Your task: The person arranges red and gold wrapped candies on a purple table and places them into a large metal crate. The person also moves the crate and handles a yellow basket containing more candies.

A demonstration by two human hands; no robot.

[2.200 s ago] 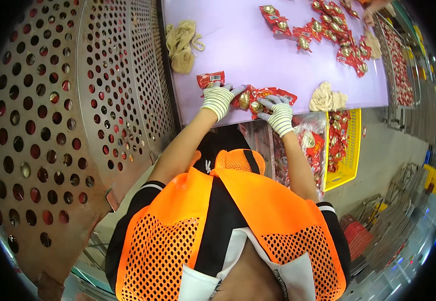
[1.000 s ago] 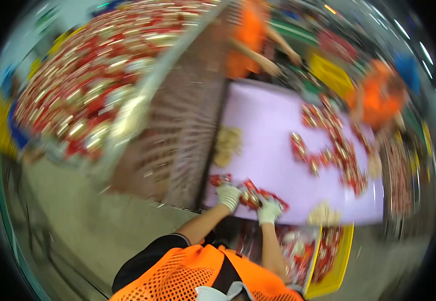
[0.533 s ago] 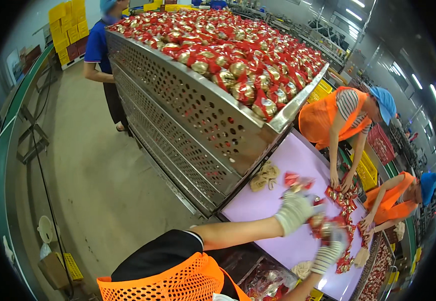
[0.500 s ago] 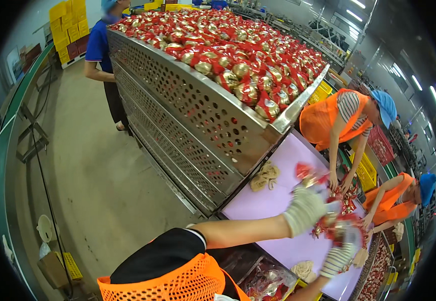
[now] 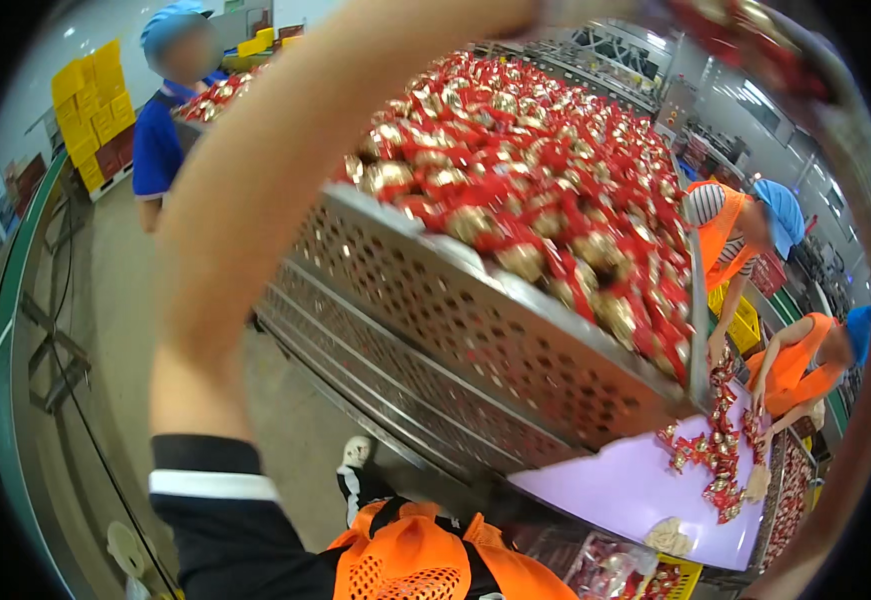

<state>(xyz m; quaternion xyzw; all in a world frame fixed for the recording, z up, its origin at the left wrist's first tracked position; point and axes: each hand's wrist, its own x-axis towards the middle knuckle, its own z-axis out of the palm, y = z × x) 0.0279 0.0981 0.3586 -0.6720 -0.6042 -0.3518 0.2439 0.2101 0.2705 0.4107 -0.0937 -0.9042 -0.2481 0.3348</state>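
Both of my arms are raised high in front of me. My left hand is mostly cut off by the top edge, with its forearm crossing over the bin. At the upper right my right hand is blurred, its arm rising along the right rim. Red and gold wrapped packets hang in the air between the hands, smeared by motion; the fingers on them cannot be made out. Below is a perforated metal bin heaped with similar red and gold packets.
A pale lilac tabletop holds a row of packets and a bunched cloth glove. Two co-workers in orange vests reach over it. Another person in blue stands behind the bin. A green conveyor runs along the left.
My hands have gone from low over the tabletop up to the top of the view, with packets lifted between them. My view has shifted, and the person in blue shows more fully.
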